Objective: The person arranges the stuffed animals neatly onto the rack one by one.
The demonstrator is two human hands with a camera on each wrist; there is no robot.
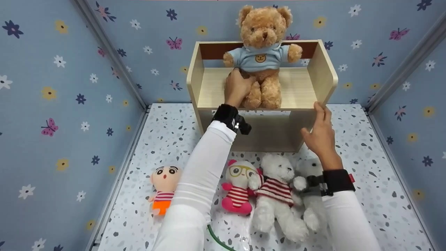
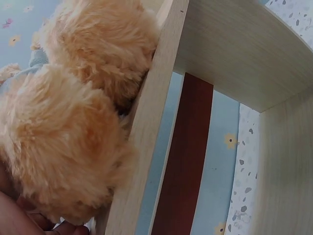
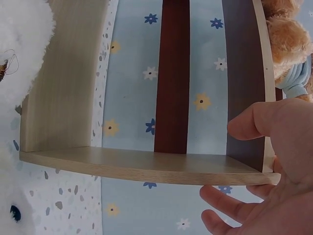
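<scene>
**Brown teddy bear seated on the shelf, both hands up at the unit**

From the head view I see the brown teddy bear (image 1: pixel 262 55) in its light blue shirt sitting upright on the top board of the small wooden shelf unit (image 1: pixel 324 66), which stands on the speckled floor (image 1: pixel 369 167) against the flowered back wall (image 1: pixel 156 21). My left hand (image 1: pixel 237 88) is wrapped around the bear's near leg and hip, fingers curled into the fur; the left wrist view shows that fur pressed against the board's front edge. My right hand (image 1: pixel 321 131) is open, fingers straight, touching the shelf's right front corner, and the right wrist view shows the thumb and fingers either side of that edge. On the floor in front of the shelf lie a cartoon boy doll (image 1: pixel 163 190), a pink doll with glasses (image 1: pixel 240 188), a white bear in a striped sweater (image 1: pixel 277 195) and another white plush (image 1: pixel 312 205) partly behind my right wrist.
</scene>
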